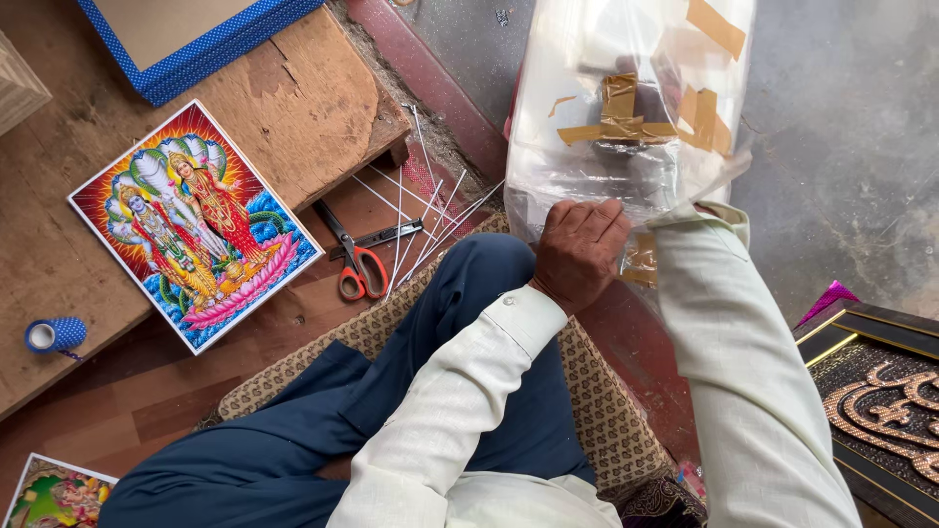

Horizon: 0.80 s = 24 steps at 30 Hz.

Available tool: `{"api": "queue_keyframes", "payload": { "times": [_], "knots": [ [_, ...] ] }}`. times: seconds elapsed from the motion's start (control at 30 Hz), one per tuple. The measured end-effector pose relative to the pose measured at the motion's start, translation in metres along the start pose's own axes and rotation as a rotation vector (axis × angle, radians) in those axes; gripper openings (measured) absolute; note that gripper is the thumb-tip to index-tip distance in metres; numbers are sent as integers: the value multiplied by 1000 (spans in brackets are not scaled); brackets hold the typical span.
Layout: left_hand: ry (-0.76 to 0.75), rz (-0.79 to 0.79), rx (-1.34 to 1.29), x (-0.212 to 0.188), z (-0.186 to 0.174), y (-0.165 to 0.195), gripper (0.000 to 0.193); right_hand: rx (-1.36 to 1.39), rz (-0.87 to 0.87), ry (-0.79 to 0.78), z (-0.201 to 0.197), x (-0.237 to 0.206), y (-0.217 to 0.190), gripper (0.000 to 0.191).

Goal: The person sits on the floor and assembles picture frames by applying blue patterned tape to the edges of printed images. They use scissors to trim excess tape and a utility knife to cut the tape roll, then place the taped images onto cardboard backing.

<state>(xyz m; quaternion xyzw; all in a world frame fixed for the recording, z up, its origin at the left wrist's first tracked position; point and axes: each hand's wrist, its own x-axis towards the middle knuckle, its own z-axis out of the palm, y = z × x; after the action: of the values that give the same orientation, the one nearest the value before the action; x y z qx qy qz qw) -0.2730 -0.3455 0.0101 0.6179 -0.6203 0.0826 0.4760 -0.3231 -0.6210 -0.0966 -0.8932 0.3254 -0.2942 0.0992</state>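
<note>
The left hand is clenched on the lower edge of a crinkled clear plastic bag patched with brown tape strips, while the right hand is hidden inside it, grip unreadable.

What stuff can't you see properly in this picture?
- Right hand: head view, hidden inside the clear taped plastic bag; only its cream sleeve shows.
- Bag's contents: blurred by crinkled plastic and brown tape.
- Left hand fingertips: curled under at the bag's edge.
- Blue dotted frame: cut off by the top edge.
</note>
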Motion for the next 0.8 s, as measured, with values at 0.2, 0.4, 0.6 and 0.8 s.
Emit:
{"api": "queue_keyframes", "payload": {
  "times": [0.2,0.4,0.6,0.8],
  "knots": [
    [28,-55,20,4,2,2,26,-3,-27,15,-9,-46,-2,25],
    [54,-119,-14,7,9,1,20,-14,-108,75,-9,-72,-28,22],
    [111,-180,-62,15,13,2,22,-5,-194,302,-29,-139,-107,19],
    [244,-188,-231,0,-27,23,32,245,16,1,-136,-143,-176,16]
  ]
}}
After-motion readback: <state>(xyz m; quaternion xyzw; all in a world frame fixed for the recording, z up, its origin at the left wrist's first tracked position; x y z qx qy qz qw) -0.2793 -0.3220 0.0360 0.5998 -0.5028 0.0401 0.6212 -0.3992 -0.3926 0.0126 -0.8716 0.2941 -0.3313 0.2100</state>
